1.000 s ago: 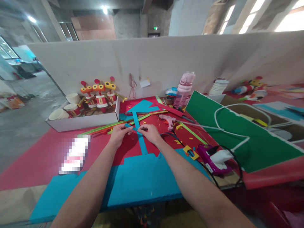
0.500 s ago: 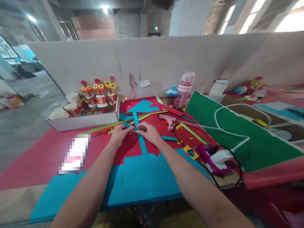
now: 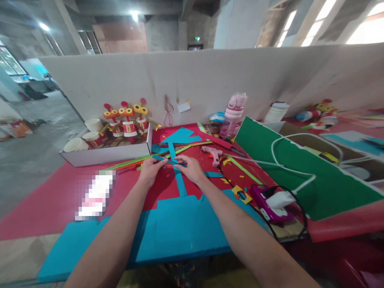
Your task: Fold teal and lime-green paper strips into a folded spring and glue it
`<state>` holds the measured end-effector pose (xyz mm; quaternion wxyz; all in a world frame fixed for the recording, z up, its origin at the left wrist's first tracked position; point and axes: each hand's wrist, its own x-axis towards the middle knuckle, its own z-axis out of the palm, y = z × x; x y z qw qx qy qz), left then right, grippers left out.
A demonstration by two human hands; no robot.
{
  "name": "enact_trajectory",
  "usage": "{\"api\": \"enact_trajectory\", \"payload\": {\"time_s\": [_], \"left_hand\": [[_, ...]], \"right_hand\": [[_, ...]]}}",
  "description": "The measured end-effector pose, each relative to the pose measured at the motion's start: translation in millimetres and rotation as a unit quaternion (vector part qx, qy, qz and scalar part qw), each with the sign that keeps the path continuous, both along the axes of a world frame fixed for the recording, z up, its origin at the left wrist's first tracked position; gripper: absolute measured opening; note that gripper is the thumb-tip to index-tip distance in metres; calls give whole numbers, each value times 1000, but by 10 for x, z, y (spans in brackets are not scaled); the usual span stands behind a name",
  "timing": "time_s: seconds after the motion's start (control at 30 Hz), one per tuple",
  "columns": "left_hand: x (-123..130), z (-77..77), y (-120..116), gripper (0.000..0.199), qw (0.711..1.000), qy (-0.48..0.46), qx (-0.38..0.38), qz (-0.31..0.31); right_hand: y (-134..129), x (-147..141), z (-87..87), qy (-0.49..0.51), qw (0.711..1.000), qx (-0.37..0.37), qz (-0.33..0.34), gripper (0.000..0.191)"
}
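Observation:
Between my hands runs a narrow blue paper strip (image 3: 170,162), held just above the red table covering. My left hand (image 3: 151,170) pinches its left part between thumb and fingers. The fingers of my right hand (image 3: 189,167) close on its right part. Below and behind it, a longer blue strip (image 3: 180,182) lies lengthwise on the table. Another short blue strip (image 3: 214,175) rests right of my right wrist. A large blue sheet (image 3: 183,224) covers the table's near edge under my forearms.
A pink glue gun (image 3: 212,154) lies to the right, near a purple power strip (image 3: 270,206) with cables. At left stands a white box (image 3: 108,157) with paper-cup figures (image 3: 129,126). A pink bottle (image 3: 232,116) and a green board (image 3: 294,172) stand behind and right.
My hands keep hold of the strip in almost the same spot. The view has tilted up very slightly; nothing else visibly differs.

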<state>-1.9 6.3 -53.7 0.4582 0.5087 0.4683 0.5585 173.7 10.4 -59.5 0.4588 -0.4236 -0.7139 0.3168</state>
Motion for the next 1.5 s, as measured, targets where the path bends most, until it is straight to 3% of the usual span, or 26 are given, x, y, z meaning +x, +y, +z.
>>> {"api": "enact_trajectory", "payload": {"time_s": [0.2, 0.67, 0.97, 1.1, 1.27, 1.5], "left_hand": [[16, 12, -13, 24, 1000, -7, 1, 4], [-18, -17, 18, 28, 1000, -1, -3, 3], [58, -10, -34, 26, 998, 53, 22, -1], [88, -35, -32, 27, 996, 83, 25, 1], [71, -11, -49, 27, 997, 75, 11, 5], [38, -47, -36, 25, 999, 42, 11, -9]], "right_hand": [[3, -3, -2, -13, 1000, 7, -10, 14], [-55, -16, 60, -43, 999, -16, -26, 16], [-20, -28, 14, 1, 999, -9, 31, 20], [-57, -51, 35, -21, 1000, 0, 16, 15], [-67, -61, 25, -28, 999, -16, 5, 19], [9, -29, -61, -4, 998, -50, 47, 21]]}}
